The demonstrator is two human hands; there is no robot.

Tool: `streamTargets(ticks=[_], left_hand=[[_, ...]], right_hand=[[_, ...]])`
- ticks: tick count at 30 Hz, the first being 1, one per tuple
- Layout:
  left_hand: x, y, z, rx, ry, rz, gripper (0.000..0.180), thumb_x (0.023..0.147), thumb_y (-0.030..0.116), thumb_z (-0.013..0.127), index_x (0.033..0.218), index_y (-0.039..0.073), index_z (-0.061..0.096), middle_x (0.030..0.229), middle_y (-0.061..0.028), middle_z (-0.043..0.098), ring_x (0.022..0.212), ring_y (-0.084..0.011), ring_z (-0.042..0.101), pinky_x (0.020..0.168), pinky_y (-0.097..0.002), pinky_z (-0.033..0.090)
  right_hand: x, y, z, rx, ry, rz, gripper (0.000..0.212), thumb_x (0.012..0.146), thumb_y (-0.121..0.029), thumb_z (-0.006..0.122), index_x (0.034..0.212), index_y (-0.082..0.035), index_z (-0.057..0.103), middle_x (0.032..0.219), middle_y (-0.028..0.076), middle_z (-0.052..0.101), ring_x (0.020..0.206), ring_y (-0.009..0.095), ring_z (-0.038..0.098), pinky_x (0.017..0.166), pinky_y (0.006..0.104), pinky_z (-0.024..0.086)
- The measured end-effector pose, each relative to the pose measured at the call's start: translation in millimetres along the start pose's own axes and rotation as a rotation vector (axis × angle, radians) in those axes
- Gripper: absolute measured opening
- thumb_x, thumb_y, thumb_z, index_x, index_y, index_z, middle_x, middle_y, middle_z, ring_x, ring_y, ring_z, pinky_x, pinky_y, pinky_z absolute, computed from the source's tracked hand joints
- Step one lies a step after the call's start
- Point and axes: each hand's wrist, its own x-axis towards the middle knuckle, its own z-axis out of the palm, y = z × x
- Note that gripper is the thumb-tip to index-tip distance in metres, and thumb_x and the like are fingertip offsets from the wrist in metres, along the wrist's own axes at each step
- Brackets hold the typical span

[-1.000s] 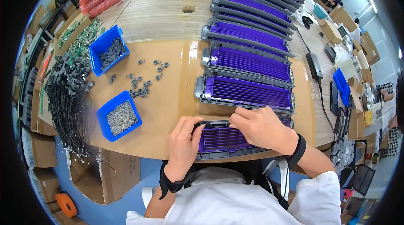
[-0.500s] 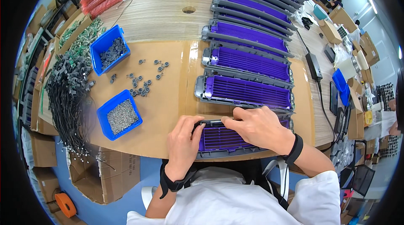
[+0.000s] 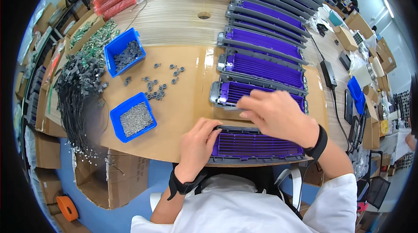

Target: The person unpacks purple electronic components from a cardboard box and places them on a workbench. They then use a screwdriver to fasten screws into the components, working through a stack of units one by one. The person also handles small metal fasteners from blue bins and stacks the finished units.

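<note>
A grey frame with a purple slatted grille (image 3: 261, 145) lies nearest to me at the front of the table. My left hand (image 3: 198, 146) pinches its upper left corner between thumb and fingers. My right hand (image 3: 281, 113) is raised over the frame's far edge, fingers curled together; whatever they hold, if anything, is too blurred to make out. Behind it, a second grey frame with a purple grille (image 3: 233, 91) is partly covered by that hand. Several more such frames (image 3: 265, 67) stretch back in a row.
To the left stand a blue bin of small metal screws (image 3: 136, 119) and a blue bin of dark grey parts (image 3: 127, 54). Several loose grey parts (image 3: 156, 91) lie between them and the frames. Bundled black cables (image 3: 74, 106) hang over the left edge. A black power adapter (image 3: 328, 74) lies right.
My right hand has lifted off the nearest frame's upper edge and moved slightly up and right. My left hand stays on the corner. The whole view has shifted a little.
</note>
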Motion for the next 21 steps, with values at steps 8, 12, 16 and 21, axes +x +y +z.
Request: streamTargets(ticks=[8,12,16,21], left_hand=[[3,4,-19,-0.063,-0.147,0.039,0.023,0.088,0.001,0.061,0.111,0.002,0.063,0.099,-0.0138,0.06,0.076,-0.0264,0.061,0.066,-0.033,0.049],[7,7,-41,-0.271,-0.238,-0.118,0.028,0.091,0.006,0.06,0.119,0.002,0.06,0.111,-0.0158,0.058,0.072,-0.029,0.062,0.07,-0.0366,0.05],[11,3,-62,-0.191,-0.16,-0.137,0.025,0.089,0.003,0.061,0.114,0.0,0.063,0.105,-0.0155,0.061,0.07,-0.0263,0.06,0.069,-0.0348,0.049],[24,-9,-60,-0.032,-0.099,-0.06,0.023,0.084,0.002,0.065,0.107,-0.003,0.066,0.096,-0.0138,0.066,0.066,-0.0194,0.062,0.062,-0.0297,0.05]], right_hand=[[110,-4,36,0.075,0.076,0.01,0.02,0.082,-0.014,0.069,0.099,-0.006,0.066,0.09,0.014,0.065,0.087,0.036,0.064,0.072,0.0454,0.052],[154,2,72,0.099,0.075,0.028,0.019,0.081,-0.011,0.067,0.098,-0.004,0.068,0.094,0.017,0.067,0.088,0.037,0.066,0.074,0.045,0.053],[173,-5,85,0.079,0.019,0.045,0.013,0.081,-0.006,0.059,0.09,-0.004,0.068,0.092,0.019,0.068,0.088,0.038,0.068,0.074,0.0452,0.055],[175,0,89,0.006,-0.042,0.025,0.015,0.08,-0.012,0.069,0.091,-0.003,0.065,0.091,0.017,0.068,0.083,0.039,0.066,0.072,0.0469,0.053]])
